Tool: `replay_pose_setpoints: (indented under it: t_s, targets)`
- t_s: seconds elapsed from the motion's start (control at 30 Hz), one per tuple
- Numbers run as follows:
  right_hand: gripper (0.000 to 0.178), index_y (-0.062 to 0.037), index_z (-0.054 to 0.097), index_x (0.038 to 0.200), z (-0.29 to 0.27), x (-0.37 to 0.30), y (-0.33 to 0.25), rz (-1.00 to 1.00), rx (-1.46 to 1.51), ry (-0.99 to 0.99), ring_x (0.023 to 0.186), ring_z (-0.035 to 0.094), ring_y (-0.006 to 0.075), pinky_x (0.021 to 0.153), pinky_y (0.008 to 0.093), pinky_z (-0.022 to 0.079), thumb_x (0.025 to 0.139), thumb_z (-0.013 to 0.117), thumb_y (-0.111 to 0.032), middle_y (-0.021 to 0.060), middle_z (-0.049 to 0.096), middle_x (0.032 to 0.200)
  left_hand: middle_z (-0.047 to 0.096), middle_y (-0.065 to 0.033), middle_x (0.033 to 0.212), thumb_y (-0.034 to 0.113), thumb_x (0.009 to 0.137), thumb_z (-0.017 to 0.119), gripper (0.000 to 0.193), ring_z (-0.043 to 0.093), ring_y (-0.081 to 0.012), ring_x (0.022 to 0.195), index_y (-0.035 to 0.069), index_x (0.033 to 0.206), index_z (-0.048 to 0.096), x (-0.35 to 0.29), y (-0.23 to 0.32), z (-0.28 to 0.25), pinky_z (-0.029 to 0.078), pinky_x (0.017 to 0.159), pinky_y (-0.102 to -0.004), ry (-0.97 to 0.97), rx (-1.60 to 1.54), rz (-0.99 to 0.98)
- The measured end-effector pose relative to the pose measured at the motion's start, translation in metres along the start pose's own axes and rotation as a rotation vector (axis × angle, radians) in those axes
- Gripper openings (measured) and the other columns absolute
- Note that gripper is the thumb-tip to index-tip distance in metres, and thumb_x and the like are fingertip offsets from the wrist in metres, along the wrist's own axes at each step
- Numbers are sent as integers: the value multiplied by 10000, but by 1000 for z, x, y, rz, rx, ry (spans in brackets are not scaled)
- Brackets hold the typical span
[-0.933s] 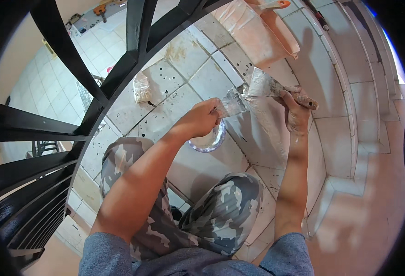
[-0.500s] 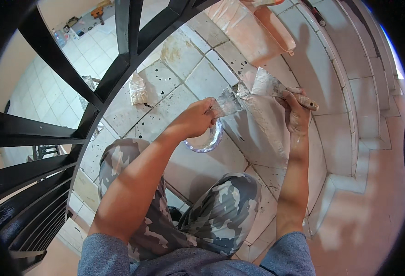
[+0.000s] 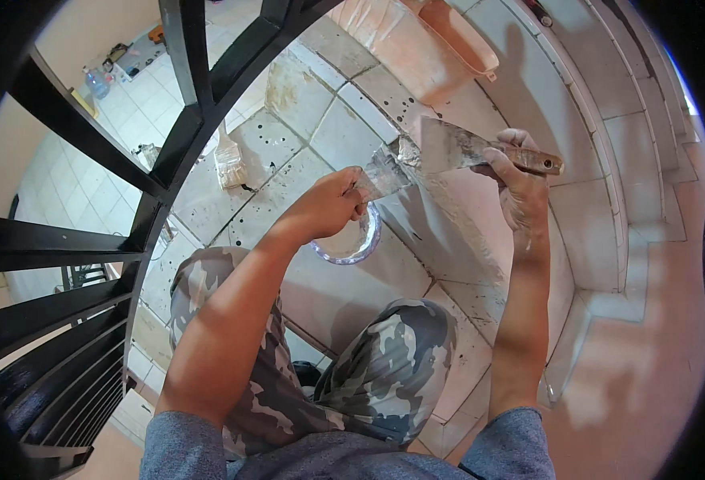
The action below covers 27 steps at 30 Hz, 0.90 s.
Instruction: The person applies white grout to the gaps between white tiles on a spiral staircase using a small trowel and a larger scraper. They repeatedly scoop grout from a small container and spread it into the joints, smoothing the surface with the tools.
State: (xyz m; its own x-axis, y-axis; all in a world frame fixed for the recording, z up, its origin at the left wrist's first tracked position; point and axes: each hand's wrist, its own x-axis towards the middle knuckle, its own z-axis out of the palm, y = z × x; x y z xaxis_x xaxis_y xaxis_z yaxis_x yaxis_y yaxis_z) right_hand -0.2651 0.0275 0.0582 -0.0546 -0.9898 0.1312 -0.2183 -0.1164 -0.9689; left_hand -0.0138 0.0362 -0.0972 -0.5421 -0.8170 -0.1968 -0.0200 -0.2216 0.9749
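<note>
My left hand is closed on a flat, putty-smeared scraper; whether it has a handle is hidden by my fingers. In my closed right hand is a putty knife with a worn handle, its wide blade pointing left. The two tools' edges come close together over a whitish lump of putty; I cannot tell if they touch. Below my left hand, partly covered by it, a round tub of pale paste stands on the tiles. A strip of whitish putty runs along the step edge.
A white-bristled paintbrush lies on the speckled tiles to the left. Black metal railing curves along the left side. A peach-coloured bin sits at the far side, beside curving tiled steps. My bent knees are close below.
The putty knife in my right hand has turned so its blade's grey face shows, and that hand has shifted slightly right. My left hand and its scraper appear slightly farther left.
</note>
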Motion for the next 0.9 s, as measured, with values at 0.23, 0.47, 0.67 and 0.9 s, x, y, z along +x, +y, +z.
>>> replay_pose_setpoints:
  t_s: [0.23, 0.47, 0.67, 0.9]
  targets:
    - [342, 42, 595, 1099, 32, -32, -40, -92, -365, 210, 784, 657, 154, 716, 300, 549, 841, 767, -102, 83, 668, 863, 590, -34, 808, 149, 982, 485, 137, 565, -124, 741, 33, 938, 543, -2, -1, -6, 475, 723, -287, 29, 104, 6]
    - [187, 20, 634, 874, 55, -58, -16, 16, -500, 152, 778, 606, 109, 726, 265, 485, 833, 775, -96, 53, 647, 838, 607, -69, 801, 129, 956, 469, 143, 586, -162, 738, 11, 922, 542, 0, -7, -2, 483, 728, -315, 89, 163, 55]
    - [216, 16, 657, 876, 62, -39, -7, -99, -642, 173, 714, 631, 139, 673, 288, 493, 801, 789, -137, 76, 683, 798, 603, -70, 792, 121, 948, 463, 139, 587, -166, 752, 15, 915, 546, -1, -6, -2, 480, 729, -318, 86, 178, 54]
    - [190, 21, 678, 900, 74, -33, 3, -205, -753, 203, 725, 643, 151, 687, 300, 494, 823, 767, -128, 87, 698, 817, 588, -61, 779, 118, 946, 473, 133, 568, -158, 729, 19, 897, 548, 2, -9, -2, 469, 707, -311, 87, 198, 33]
